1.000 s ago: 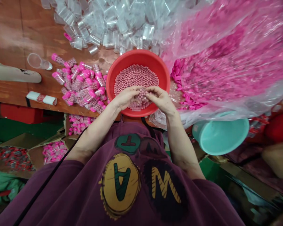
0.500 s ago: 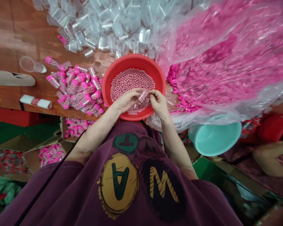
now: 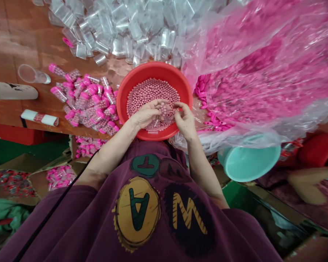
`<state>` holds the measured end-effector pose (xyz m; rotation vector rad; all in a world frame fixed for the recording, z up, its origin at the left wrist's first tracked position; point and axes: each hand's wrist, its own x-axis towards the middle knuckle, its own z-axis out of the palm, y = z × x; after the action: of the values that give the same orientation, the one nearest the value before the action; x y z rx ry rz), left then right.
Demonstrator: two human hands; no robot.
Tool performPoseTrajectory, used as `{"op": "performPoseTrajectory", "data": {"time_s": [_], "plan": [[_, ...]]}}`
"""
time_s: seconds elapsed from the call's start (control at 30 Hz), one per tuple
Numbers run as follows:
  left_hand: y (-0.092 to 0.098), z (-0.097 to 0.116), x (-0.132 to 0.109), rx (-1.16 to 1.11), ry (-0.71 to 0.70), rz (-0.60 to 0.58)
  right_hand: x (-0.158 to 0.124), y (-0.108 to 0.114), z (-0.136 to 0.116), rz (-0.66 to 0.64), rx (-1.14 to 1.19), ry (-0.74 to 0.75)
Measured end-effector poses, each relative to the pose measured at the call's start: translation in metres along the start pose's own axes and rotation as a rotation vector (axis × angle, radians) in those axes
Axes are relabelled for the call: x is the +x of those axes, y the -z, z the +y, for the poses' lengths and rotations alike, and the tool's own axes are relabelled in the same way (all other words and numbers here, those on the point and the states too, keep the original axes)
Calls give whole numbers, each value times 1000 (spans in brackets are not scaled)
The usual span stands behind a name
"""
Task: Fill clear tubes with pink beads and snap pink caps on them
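Over the red bowl (image 3: 184, 82), my left hand (image 3: 146, 113) is closed around a small clear plastic bottle (image 3: 163, 109) with pink beads in it. The bottle is partly hidden by my fingers. My right hand (image 3: 185, 122) hovers at the bowl's right side, thumb and forefinger apart, and nothing shows between them. Pink beads (image 3: 150, 89) lie loose in the bowl beneath both hands. A clear plastic piece (image 3: 153, 131) rests by the bowl's near rim.
Filled bottles with pink caps (image 3: 89, 102) are heaped left of the bowl. Clear empty bottles (image 3: 120, 29) cover the far side. A plastic bag of pink parts (image 3: 262, 83) spreads rightward. A turquoise basin (image 3: 251, 163) stands below it. Another person's arm (image 3: 308, 182) is at far right.
My right hand has drawn slightly away from the bottle, its fingers parting. The bottle stays in my left hand, turned a little. The whole view has shifted slightly.
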<state>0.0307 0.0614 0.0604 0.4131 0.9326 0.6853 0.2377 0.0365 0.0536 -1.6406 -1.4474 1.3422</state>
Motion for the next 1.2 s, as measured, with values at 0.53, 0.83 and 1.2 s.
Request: {"op": "performPoseTrajectory", "data": {"time_s": [0.53, 0.83, 1.2], "plan": [[9, 5, -10, -73, -53, 138, 41, -48, 31, -365, -781, -176], [20, -6, -7, -74, -103, 275, 19, -28, -24, -33, -295, 248], [23, -7, -6, -94, -79, 269, 8, -27, -36, -83, -366, 273]]}}
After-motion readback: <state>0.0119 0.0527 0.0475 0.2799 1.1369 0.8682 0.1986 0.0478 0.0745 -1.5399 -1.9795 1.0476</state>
